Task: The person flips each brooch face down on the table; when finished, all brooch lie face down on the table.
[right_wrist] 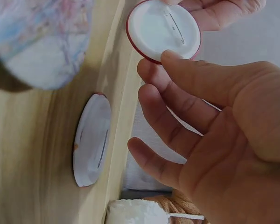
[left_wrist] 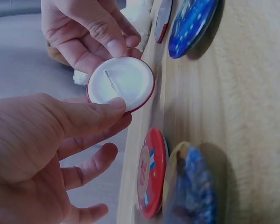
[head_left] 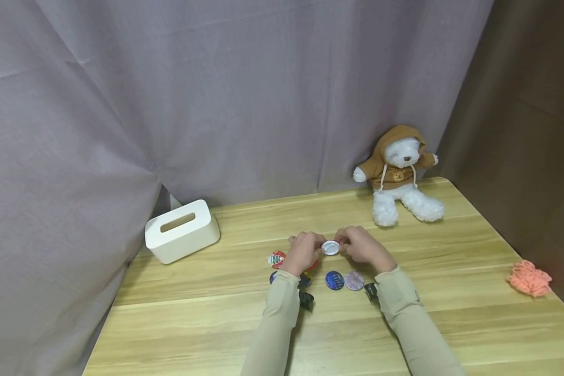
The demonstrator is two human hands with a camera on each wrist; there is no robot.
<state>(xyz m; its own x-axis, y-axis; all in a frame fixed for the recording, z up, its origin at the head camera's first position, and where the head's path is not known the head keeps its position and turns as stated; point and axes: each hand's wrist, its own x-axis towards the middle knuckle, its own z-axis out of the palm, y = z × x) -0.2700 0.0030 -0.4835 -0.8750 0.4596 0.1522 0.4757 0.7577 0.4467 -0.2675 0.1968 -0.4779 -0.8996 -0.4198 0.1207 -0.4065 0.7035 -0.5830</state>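
A round pin badge point(head_left: 330, 247) is held over the table, its white back with a safety pin facing me and a red rim showing. My left hand point(head_left: 303, 251) pinches its left edge between thumb and fingers. On the opposite edge, my right hand point(head_left: 363, 246) pinches it too, other fingers loosely spread. Near my left hand lie a red-and-white badge point(head_left: 277, 259) and a red badge point(left_wrist: 151, 172). A blue badge point(head_left: 335, 280) and a pale purple badge point(head_left: 354, 281) lie side by side nearer me. Another badge point(right_wrist: 92, 140) lies back up by my right hand.
A white tissue box point(head_left: 183, 235) stands at the back left. A white teddy bear point(head_left: 399, 172) in a brown hoodie sits at the back right. Pink yarn point(head_left: 530, 278) lies by the right table edge. Grey curtain point(head_left: 244, 104) hangs behind the table.
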